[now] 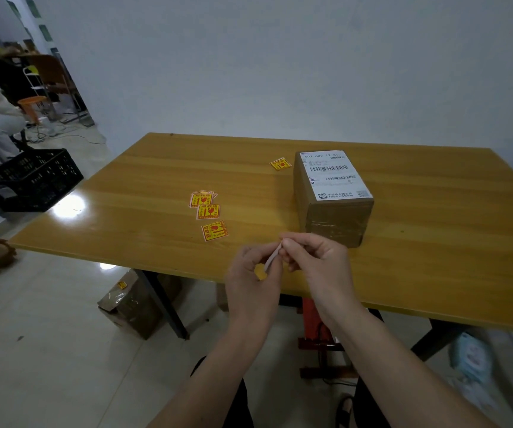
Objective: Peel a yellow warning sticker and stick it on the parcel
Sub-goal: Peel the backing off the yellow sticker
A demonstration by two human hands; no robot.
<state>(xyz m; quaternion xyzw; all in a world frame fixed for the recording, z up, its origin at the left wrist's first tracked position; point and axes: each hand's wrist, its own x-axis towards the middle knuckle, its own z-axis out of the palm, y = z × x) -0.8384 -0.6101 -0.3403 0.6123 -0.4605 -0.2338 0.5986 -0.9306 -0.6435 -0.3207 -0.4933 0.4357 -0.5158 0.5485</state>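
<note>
A brown cardboard parcel (333, 217) with a white shipping label on top stands on the wooden table (144, 180). Just in front of it, over the table's near edge, both my hands pinch one yellow warning sticker (260, 271). My left hand (253, 273) grips the yellow part. My right hand (313, 261) pinches the pale backing strip (273, 257), which stands up between the fingers. Most of the sticker is hidden by my fingers.
Loose yellow stickers lie on the table: a small pile (202, 199), one below it (215, 231), and one (280, 164) left of the parcel. A taped box (131, 304) sits on the floor under the table. A black crate (29, 180) stands at the left.
</note>
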